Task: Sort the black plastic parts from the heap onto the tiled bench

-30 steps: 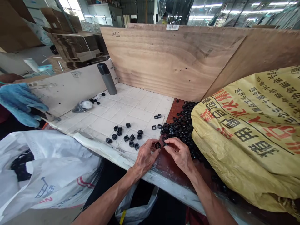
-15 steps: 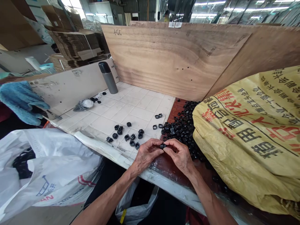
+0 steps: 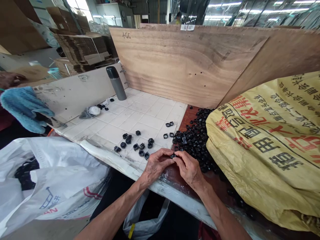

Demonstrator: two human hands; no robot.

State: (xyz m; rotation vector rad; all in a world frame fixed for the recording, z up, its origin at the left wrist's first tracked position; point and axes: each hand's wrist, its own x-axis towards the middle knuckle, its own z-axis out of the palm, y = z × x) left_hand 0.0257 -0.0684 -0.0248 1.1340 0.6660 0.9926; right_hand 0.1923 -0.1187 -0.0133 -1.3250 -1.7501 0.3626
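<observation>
Between the fingertips of both my hands is a small black plastic ring (image 3: 173, 155), mostly covered by the fingers. My left hand (image 3: 157, 164) pinches it from the left, thumb below and forefinger above. My right hand (image 3: 188, 166) closes on it from the right, the two hands touching or almost so. Just beyond my right hand spreads a heap of black plastic rings (image 3: 192, 136) on the red-brown board. Left of my hands, several loose black rings (image 3: 141, 146) lie on the white tiled surface (image 3: 147, 121).
A grey flask (image 3: 117, 85) stands at the back left, near a small clear bag (image 3: 90, 112). A yellow printed sack (image 3: 262, 146) bulges on the right. White sacks (image 3: 62, 176) hang at the left front edge. Wooden panels (image 3: 187, 63) wall the back. A co-worker's hand (image 3: 11, 80) shows far left.
My right hand's fingers have shifted slightly left over the ring, hiding more of it. At the far left, a co-worker's hand has come into view.
</observation>
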